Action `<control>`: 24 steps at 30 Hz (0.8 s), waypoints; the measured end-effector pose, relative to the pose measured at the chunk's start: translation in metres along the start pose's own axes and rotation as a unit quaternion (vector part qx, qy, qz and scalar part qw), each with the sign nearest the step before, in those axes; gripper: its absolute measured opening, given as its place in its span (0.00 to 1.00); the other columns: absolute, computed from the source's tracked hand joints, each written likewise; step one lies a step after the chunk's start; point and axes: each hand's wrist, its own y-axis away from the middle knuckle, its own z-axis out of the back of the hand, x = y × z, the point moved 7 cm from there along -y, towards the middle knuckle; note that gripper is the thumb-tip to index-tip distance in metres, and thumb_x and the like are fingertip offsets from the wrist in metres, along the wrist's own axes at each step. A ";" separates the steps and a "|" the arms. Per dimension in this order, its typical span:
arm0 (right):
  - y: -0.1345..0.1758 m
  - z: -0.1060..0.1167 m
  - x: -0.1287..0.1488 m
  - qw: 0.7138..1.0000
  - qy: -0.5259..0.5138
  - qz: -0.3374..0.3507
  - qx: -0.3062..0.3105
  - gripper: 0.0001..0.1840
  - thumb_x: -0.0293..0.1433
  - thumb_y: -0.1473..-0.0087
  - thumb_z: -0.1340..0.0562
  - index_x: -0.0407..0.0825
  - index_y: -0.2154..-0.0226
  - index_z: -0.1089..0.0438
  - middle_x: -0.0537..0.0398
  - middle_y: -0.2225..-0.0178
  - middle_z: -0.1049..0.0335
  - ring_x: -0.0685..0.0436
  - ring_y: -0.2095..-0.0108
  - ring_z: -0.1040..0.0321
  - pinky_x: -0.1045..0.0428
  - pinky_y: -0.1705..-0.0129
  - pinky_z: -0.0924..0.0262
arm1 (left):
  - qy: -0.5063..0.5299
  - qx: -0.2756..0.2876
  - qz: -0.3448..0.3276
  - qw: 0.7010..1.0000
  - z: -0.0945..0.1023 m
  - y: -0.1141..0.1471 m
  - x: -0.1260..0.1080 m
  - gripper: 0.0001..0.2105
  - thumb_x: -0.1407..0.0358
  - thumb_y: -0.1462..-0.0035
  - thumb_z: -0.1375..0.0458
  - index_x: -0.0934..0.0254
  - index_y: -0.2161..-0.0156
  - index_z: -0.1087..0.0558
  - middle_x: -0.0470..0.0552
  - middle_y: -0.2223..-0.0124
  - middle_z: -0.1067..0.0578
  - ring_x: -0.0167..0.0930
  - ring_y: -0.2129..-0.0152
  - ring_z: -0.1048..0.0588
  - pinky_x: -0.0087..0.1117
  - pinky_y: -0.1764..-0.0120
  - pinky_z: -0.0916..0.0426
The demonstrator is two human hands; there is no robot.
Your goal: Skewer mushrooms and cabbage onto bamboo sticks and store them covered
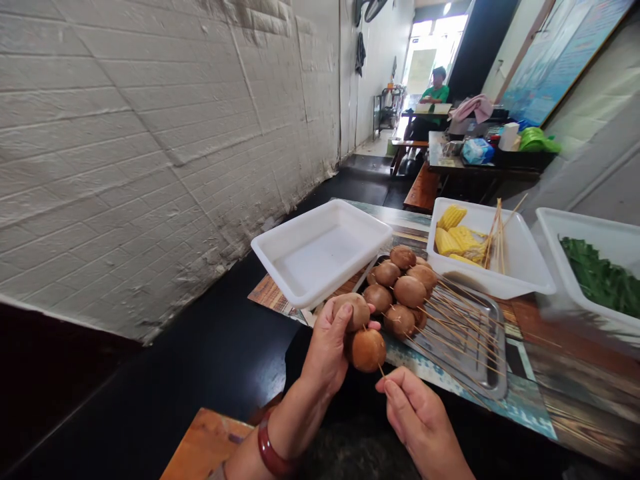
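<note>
My left hand (327, 343) is closed around a brown egg (357, 312), thumb across its side. Just below it, a second, darker and shinier brown egg (369, 351) sits on a thin wooden skewer (381, 371). The lower end of that skewer is pinched between the thumb and fingers of my right hand (413, 410). Close beyond my hands, several skewered brown eggs (410, 292) are heaped at the left end of a metal tray (493, 360). Their bare sticks (463, 327) point right across the tray.
Behind the metal tray stand a white tub (320, 293), a white tub (530, 277) with corn pieces (463, 241) and skewers, and a tub of green leaves (600, 273). A white wall (175, 133) runs along the left. Farther back, a person in green (437, 93) sits at a table.
</note>
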 end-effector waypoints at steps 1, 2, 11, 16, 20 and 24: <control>0.000 0.000 0.001 1.000 0.007 0.005 0.001 0.25 0.52 0.39 0.44 0.47 0.69 0.33 0.66 0.86 0.47 0.55 0.84 0.51 0.56 0.81 0.58 | 0.000 0.001 0.001 1.000 -0.001 0.001 0.000 0.18 0.55 0.44 0.38 0.65 0.55 0.33 0.55 0.60 0.21 0.32 0.73 0.22 0.31 0.69 0.28; -0.001 -0.001 0.002 1.000 0.014 0.011 0.001 0.25 0.52 0.39 0.45 0.47 0.69 0.33 0.66 0.86 0.47 0.55 0.84 0.51 0.56 0.81 0.57 | 0.000 0.001 -0.001 1.000 -0.002 0.001 -0.001 0.18 0.55 0.45 0.37 0.65 0.55 0.33 0.56 0.60 0.21 0.32 0.73 0.22 0.31 0.69 0.28; -0.002 -0.004 0.007 1.000 -0.006 0.000 -0.003 0.26 0.54 0.40 0.44 0.47 0.69 0.33 0.66 0.86 0.47 0.55 0.85 0.52 0.57 0.82 0.58 | -0.017 -0.005 -0.017 1.000 -0.001 0.002 -0.006 0.19 0.55 0.46 0.36 0.65 0.55 0.32 0.55 0.61 0.21 0.33 0.73 0.21 0.31 0.69 0.27; -0.005 -0.007 0.010 1.000 -0.017 0.004 -0.014 0.26 0.53 0.41 0.44 0.47 0.69 0.33 0.66 0.86 0.47 0.55 0.85 0.52 0.57 0.82 0.58 | -0.019 -0.005 -0.017 1.000 -0.001 0.001 -0.006 0.19 0.54 0.47 0.35 0.64 0.55 0.31 0.54 0.61 0.21 0.33 0.73 0.21 0.31 0.70 0.27; -0.009 -0.008 0.011 0.999 -0.030 0.007 -0.020 0.24 0.52 0.41 0.42 0.47 0.70 0.34 0.67 0.86 0.48 0.55 0.86 0.53 0.57 0.83 0.59 | -0.019 -0.002 -0.017 1.000 -0.001 0.001 -0.006 0.19 0.54 0.46 0.36 0.64 0.56 0.31 0.54 0.61 0.21 0.33 0.73 0.21 0.32 0.69 0.27; -0.012 -0.007 0.011 0.999 -0.036 0.009 -0.037 0.24 0.51 0.41 0.42 0.47 0.70 0.34 0.68 0.87 0.48 0.56 0.85 0.53 0.57 0.82 0.58 | -0.025 0.000 -0.027 0.999 -0.001 0.001 -0.008 0.17 0.55 0.45 0.36 0.64 0.56 0.31 0.54 0.61 0.21 0.33 0.73 0.21 0.32 0.69 0.26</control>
